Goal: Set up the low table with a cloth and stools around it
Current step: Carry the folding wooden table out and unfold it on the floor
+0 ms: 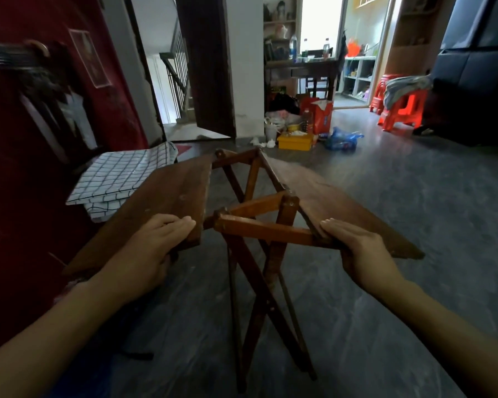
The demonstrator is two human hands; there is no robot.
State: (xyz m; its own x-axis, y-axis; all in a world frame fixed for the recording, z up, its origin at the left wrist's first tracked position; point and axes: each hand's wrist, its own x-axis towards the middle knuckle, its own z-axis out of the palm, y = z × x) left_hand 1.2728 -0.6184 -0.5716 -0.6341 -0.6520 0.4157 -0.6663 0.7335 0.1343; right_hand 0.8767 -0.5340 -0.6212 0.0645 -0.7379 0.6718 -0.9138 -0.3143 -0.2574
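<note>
From the head camera, the person is standing over a folding wooden table (259, 214) that is only half opened: its two dark leaves are sloping down and away from the crossed frame like a shallow roof, and the legs are meeting the grey floor (414, 211) close together. The left hand (144, 254) is gripping the near corner of the left leaf (167, 193), fingers lying over the top face and thumb tucked beneath — the right hand (360, 251) is holding the near edge of the right leaf (337, 202) the same way, fingers flat along the board, thumb hidden under it. To do this step well, both leaves should be lifting level together, the pull spread evenly so the scissor legs are widening without twisting; fingertips look close to the hinge rail (268, 229), so keeping them clear of that closing joint seems wise. The legs may be skidding on the smooth floor, so a slow, steady spread is probably safer. The checked cloth (121, 176) is lying folded on something low at the left, just beyond the left leaf, ready for later. The red plastic stools (400, 109) are standing stacked far across the room beside a dark sofa (472, 81) — well apart from the table.
</note>
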